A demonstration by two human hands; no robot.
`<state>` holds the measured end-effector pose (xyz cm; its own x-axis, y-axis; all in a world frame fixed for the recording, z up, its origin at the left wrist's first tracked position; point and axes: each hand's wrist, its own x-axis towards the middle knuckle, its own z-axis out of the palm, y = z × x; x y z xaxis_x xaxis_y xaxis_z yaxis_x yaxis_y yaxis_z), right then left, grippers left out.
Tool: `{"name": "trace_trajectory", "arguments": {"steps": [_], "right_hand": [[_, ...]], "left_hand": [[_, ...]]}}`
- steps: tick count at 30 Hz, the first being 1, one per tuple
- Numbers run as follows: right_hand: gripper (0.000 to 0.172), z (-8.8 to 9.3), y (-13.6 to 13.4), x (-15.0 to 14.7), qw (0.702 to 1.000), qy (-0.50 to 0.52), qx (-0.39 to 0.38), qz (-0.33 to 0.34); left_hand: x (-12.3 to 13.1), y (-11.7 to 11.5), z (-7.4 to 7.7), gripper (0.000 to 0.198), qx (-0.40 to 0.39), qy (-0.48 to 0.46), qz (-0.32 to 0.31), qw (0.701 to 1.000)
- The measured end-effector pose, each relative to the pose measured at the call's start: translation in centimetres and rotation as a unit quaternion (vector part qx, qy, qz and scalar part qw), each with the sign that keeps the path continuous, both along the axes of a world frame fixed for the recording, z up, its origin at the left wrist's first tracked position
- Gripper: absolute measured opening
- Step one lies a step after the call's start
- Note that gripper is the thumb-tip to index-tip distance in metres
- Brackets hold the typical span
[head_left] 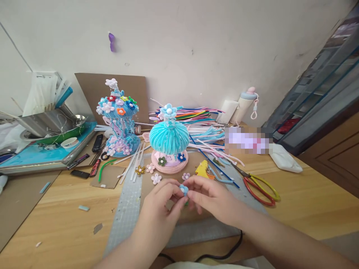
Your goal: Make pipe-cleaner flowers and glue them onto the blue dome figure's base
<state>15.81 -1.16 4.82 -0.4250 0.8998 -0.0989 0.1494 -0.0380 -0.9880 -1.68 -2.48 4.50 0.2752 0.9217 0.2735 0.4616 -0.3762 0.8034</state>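
Pinching a little blue flower (184, 189), thumbs and forefingers from both sides closed right up against it. Left hand (164, 201) is angling in from 7 o'clock, right hand (214, 196) from 4, fingers all curling inward. It's looking kinda fuzzy, rounded petals ringing a pale center, and I'm holding it over the brown board (147, 191), roughly 5:30 from that ribbed turquoise dome (169, 139).

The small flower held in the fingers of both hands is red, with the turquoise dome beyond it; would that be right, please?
The colour is wrong: the head view shows the small flower is blue, held by the left hand and right hand, with the turquoise dome beyond it.
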Motion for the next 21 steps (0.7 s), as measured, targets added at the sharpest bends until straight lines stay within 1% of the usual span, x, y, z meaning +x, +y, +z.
{"name": "trace_trajectory", "arguments": {"steps": [2,4,5,6,8,10,11,13,17,21], "right_hand": [[0.026,-0.2,0.7,-1.2,0.996,0.080,-0.030,-0.006],[0.030,-0.9,1.4,-1.9,0.993,0.113,-0.040,-0.017],[0.031,-1.3,1.7,-2.1,0.991,0.120,-0.047,-0.020],[0.033,-1.7,1.9,-2.1,0.990,0.127,-0.060,-0.022],[0.035,-2.4,2.1,-2.2,0.986,0.140,-0.091,-0.025],[0.036,-3.0,1.9,-2.2,0.982,0.148,-0.115,-0.021],[0.036,-3.2,1.7,-2.2,0.981,0.152,-0.120,-0.018],[0.037,-3.4,1.4,-2.4,0.979,0.164,-0.118,-0.021],[0.035,-3.4,1.1,-2.8,0.977,0.181,-0.103,-0.041],[0.034,-3.6,1.1,-2.9,0.982,0.159,-0.071,-0.077]], "left_hand": [[0.1,0.5,0.2,0.007,0.011,-0.014,0.005,1.000],[0.1,0.9,-0.2,0.009,0.002,-0.053,0.011,0.999],[0.0,1.0,-0.4,0.009,-0.018,-0.089,0.017,0.996],[0.0,1.2,-0.7,0.009,-0.048,-0.134,0.023,0.990],[-0.1,1.4,-1.3,0.011,-0.129,-0.225,0.036,0.965],[-0.1,1.7,-1.8,0.018,-0.208,-0.274,0.036,0.938],[-0.1,1.8,-1.9,0.020,-0.236,-0.281,0.033,0.930],[-0.1,1.9,-1.9,0.022,-0.266,-0.289,0.037,0.919],[-0.1,1.9,-1.8,0.021,-0.255,-0.307,0.068,0.914],[-0.1,1.8,-1.9,0.018,-0.258,-0.293,0.063,0.918]]}}
